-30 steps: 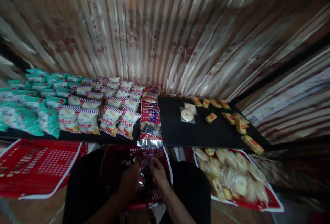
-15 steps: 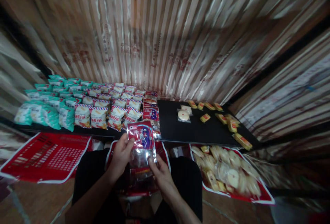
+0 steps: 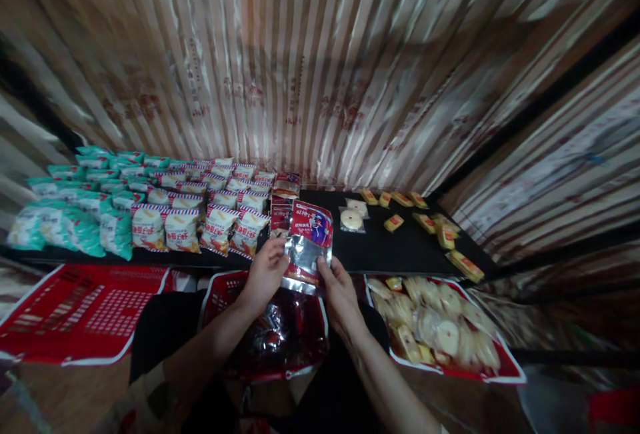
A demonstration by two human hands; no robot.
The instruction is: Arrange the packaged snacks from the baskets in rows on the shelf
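Grasping, with the bare left hand [image 3: 265, 271], the lower left edge of a flat, red and silvery plastic pouch [image 3: 307, 244], with thumb and fingers pressed upon it. Grasping the same pouch at its lower right edge with the bare right hand [image 3: 340, 287], with the thumb on the front face. Held so between both hands, slightly tilted, above the near edge of a long, flat black shelf [image 3: 375, 254]; not possible to tell about contact with this shelf. Hiding partly, on the shelf, a column of similar red plastic pouches [image 3: 286, 185]. To the left of this column, in rows, plump cream-white plastic bags [image 3: 183, 231] with red and blue striped edges; farther left, plump teal and white plastic bags [image 3: 117, 234]. To the right, round white pieces in clear plastic wrapping [image 3: 351, 219], and beyond them, scattered, small oblong yellow packets [image 3: 393, 222]. Below the hands, a red plastic basket [image 3: 260, 374] full of shiny dark red pouches [image 3: 273, 327]. At its left, a second red basket [image 3: 110, 307] with perforated wall; at its right, a white-rimmed third red basket [image 3: 513, 374] with many pale, round wrapped pieces [image 3: 447, 337]. Behind the shelf, a brown and white striped curtain [image 3: 310, 74].
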